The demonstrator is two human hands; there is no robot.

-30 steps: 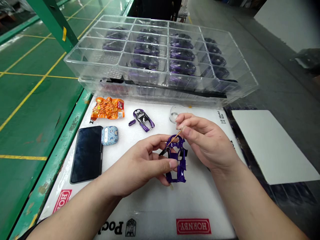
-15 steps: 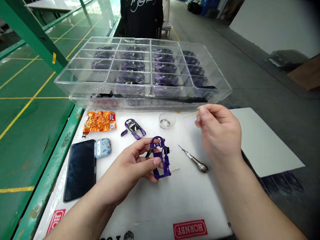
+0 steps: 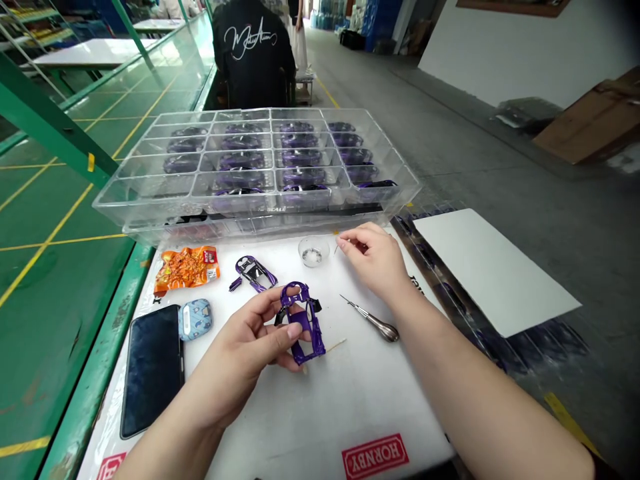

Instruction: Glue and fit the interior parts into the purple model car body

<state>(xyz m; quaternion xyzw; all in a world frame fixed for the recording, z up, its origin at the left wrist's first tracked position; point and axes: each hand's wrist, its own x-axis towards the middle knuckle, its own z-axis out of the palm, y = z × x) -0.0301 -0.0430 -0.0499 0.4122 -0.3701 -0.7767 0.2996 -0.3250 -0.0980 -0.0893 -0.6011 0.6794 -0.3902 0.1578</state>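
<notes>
Purple frame (image 3: 299, 319) in left grip (image 3: 263, 343)

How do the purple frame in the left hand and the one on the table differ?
The held frame is raised in the left hand; the lying frame rests on the table. The held frame shows a purple middle panel, the lying frame dark, greyish areas there. Both are purple with cut-out openings.

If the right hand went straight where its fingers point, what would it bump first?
Probably the little clear dish, just beyond the fingertips of the right hand, though depth is unclear.
</notes>
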